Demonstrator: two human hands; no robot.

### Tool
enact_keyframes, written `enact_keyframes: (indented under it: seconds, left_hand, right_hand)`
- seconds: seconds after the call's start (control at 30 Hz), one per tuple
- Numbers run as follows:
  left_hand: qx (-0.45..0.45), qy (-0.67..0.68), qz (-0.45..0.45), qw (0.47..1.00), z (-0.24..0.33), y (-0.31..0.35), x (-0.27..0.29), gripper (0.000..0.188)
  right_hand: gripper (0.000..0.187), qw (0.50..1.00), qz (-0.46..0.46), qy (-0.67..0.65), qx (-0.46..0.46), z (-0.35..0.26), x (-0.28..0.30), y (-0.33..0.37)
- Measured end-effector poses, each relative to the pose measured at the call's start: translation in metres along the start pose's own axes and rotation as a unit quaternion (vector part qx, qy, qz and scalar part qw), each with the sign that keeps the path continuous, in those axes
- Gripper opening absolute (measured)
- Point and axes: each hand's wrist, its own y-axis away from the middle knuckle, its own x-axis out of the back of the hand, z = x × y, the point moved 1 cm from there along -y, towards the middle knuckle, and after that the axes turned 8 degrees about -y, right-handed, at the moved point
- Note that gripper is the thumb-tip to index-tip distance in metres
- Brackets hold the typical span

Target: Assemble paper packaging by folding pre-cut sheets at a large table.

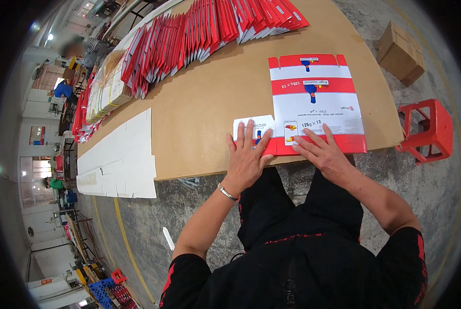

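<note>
A flat red and white printed carton blank (318, 105) lies at the table's near edge, its narrow side panel reaching out to the left. My left hand (247, 154) rests on that side panel with fingers spread. Over the carton's lower printed area, my right hand (323, 154) lies flat, fingers apart and pressing on the surface. Neither hand grips anything. The table top (205, 118) under the carton is brown board.
A long row of folded red and white cartons (189, 41) leans across the far side. White card sheets (117, 159) lie at the left, near a strapped bundle (109, 87). A red stool (426, 129) and a cardboard box (401, 53) stand on the floor at right. People work at far left.
</note>
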Motion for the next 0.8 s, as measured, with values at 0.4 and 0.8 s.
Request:
enact_keyframes:
  seconds: [0.4, 0.8]
  left_hand:
    - [-0.021, 0.021, 0.013, 0.999, -0.001, -0.003, -0.002, 0.061]
    - [0.109, 0.17, 0.043, 0.978, -0.016, -0.093, -0.008, 0.084]
  right_hand:
    - [0.063, 1.0, 0.001, 0.011, 0.024, 0.004, 0.002, 0.001]
    - [0.053, 0.998, 0.044, -0.048, 0.02, 0.003, 0.006, -0.002]
